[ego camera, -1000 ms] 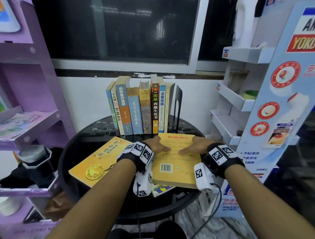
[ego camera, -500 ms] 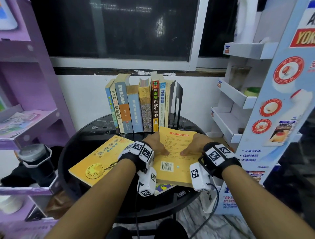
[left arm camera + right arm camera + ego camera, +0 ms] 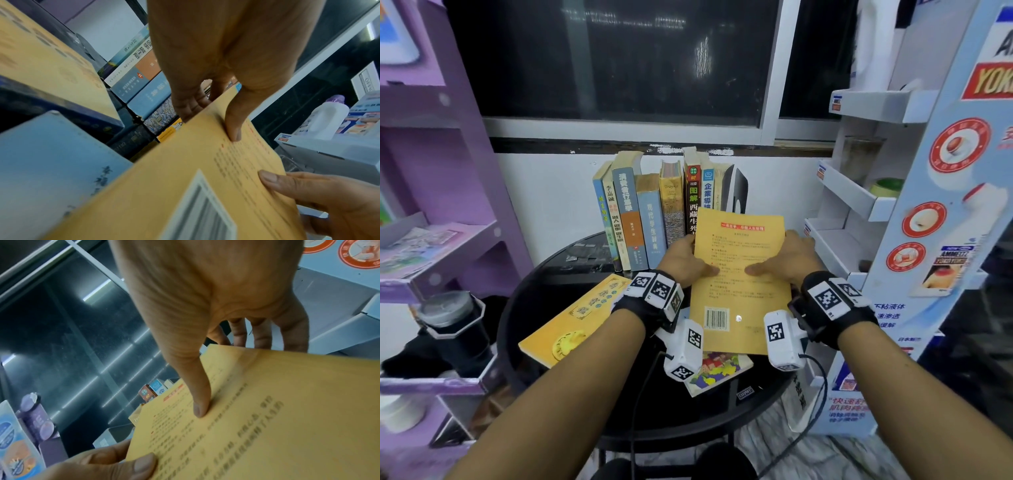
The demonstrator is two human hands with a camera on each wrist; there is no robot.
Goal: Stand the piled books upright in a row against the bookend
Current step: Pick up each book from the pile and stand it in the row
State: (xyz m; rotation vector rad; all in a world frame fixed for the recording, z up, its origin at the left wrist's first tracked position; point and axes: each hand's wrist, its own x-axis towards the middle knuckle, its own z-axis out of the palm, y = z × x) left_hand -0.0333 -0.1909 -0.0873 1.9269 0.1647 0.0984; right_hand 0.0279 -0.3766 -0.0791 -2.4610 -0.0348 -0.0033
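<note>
Both hands hold a yellow book point(image 3: 739, 274), back cover with barcode facing me, lifted and tilted up off the round black table point(image 3: 544, 294). My left hand point(image 3: 685, 263) grips its left edge, thumb on the cover and fingers behind, as the left wrist view shows on the yellow book point(image 3: 185, 186). My right hand point(image 3: 786, 262) grips the right edge the same way on the yellow book point(image 3: 267, 418). Behind stands a row of upright books point(image 3: 654, 212) against a black bookend point(image 3: 738, 192). A second yellow book point(image 3: 575, 318) lies flat at the left. A colourful book point(image 3: 719, 371) lies under the lifted one.
A purple shelf unit point(image 3: 431, 205) stands to the left, with a dark lidded jar point(image 3: 452, 325) on a lower ledge. A white and blue display rack point(image 3: 893, 205) stands close on the right. A dark window point(image 3: 619, 58) is behind the table.
The yellow book has come up off the pile, its far edge rising toward the standing row. Both hands moved up and forward with it, which uncovered the colourful book beneath.
</note>
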